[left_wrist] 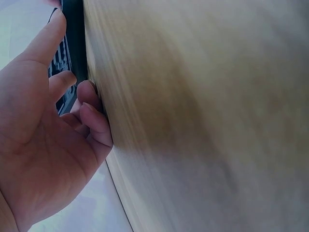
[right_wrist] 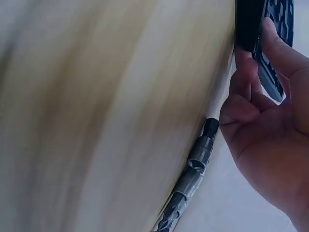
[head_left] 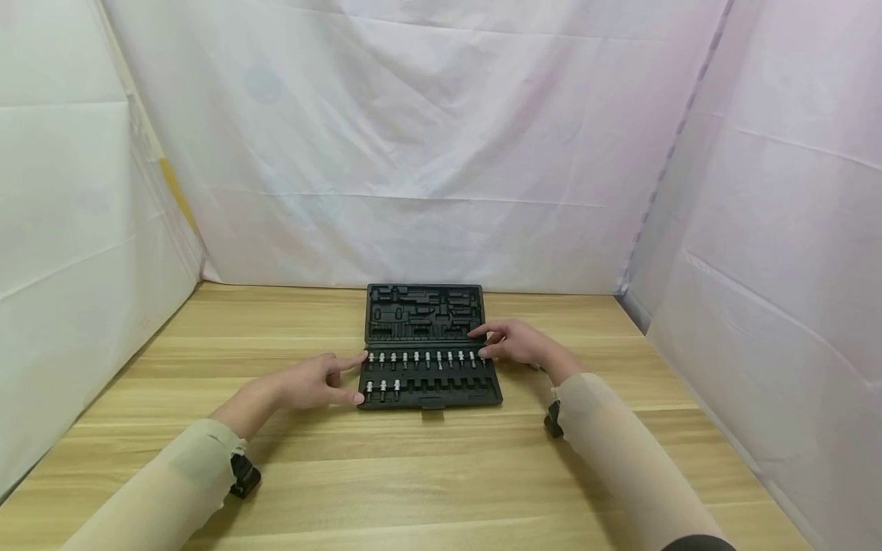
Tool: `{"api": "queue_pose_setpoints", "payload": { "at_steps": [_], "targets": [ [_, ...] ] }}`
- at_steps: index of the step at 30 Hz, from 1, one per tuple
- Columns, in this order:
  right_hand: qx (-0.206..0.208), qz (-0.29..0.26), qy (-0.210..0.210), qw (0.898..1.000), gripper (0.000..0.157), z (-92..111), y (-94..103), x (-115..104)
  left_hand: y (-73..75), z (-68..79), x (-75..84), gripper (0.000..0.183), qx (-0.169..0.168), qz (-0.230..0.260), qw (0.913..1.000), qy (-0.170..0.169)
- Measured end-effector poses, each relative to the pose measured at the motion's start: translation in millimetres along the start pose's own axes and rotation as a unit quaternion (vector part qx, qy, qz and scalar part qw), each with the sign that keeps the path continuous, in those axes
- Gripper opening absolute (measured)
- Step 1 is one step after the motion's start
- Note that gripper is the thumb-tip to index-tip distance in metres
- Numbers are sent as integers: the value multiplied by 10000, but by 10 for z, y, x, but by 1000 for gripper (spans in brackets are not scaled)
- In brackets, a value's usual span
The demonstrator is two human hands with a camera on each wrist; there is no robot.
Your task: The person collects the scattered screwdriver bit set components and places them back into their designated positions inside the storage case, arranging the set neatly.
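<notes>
A black socket-set case (head_left: 432,407) lies open on the wooden table, its lid tilted back behind the base. Bit sockets (head_left: 416,358) with silver tops fill a row across the back of the base. Three more bit sockets (head_left: 383,389) sit at the left of the front row, with bare slots to their right. My left hand (head_left: 306,381) touches the case's left edge with extended index finger and thumb, the other fingers curled in. At the right edge, my right hand (head_left: 521,344) has its thumb by the last bit socket and its forefinger near the lid's corner.
Several loose bit sockets (right_wrist: 199,154) lie on the table beside my right hand, mostly hidden behind it in the head view. White cloth walls (head_left: 413,153) stand behind the wooden table (head_left: 427,482) and along both sides.
</notes>
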State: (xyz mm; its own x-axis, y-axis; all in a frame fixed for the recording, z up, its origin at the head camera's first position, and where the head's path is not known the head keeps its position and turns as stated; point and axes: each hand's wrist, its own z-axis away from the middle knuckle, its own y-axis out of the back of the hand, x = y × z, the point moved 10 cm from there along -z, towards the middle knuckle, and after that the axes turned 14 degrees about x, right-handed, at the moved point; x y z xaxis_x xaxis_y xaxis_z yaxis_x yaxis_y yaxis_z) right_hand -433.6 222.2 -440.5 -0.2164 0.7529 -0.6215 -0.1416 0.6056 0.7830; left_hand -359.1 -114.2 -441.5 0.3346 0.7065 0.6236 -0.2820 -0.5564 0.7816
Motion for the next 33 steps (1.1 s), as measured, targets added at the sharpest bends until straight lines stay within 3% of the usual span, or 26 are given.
{"api": "queue_pose_setpoints", "payload": {
  "at_steps": [24,33],
  "targets": [
    [-91,171,-246,9995,35,-88,-26,-19,6,-2,-37,92,10,-31,10000,-7],
    [-26,-92,-303,9995,34,-82,-60,-22,6,6,-25,93,-8,30,10000,-33]
  ]
}}
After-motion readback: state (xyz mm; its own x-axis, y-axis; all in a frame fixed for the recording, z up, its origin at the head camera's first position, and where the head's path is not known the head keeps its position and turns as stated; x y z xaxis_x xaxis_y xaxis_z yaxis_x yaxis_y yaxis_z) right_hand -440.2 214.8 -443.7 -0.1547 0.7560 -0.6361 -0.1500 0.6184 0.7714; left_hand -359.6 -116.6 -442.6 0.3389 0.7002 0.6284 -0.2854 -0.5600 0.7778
